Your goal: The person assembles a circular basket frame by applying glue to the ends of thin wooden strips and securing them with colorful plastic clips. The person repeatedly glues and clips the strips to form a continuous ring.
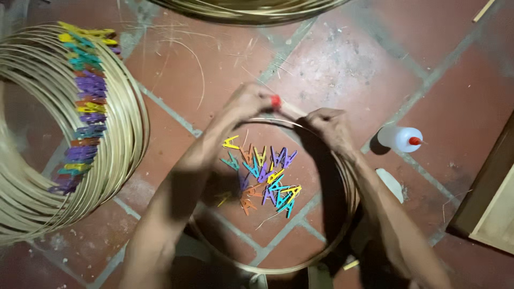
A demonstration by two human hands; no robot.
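A thin bamboo hoop (pixel 300 262) lies in front of me on the red tile floor. At the hoop's far edge my left hand (pixel 247 101) pinches a red clothespin (pixel 276 100). My right hand (pixel 329 127) grips the hoop's strip just to the right of it, where the strip ends overlap. Inside the hoop, several loose clothespins (pixel 265 176) in yellow, teal, purple and orange are scattered on the floor.
A stack of finished bamboo hoops (pixel 126 134) at the left carries a row of coloured clothespins (pixel 85 101). Another hoop (pixel 251 13) lies at the top edge. A white squeeze bottle with a red tip (pixel 400 138) lies to the right. A wooden board (pixel 490 198) stands far right.
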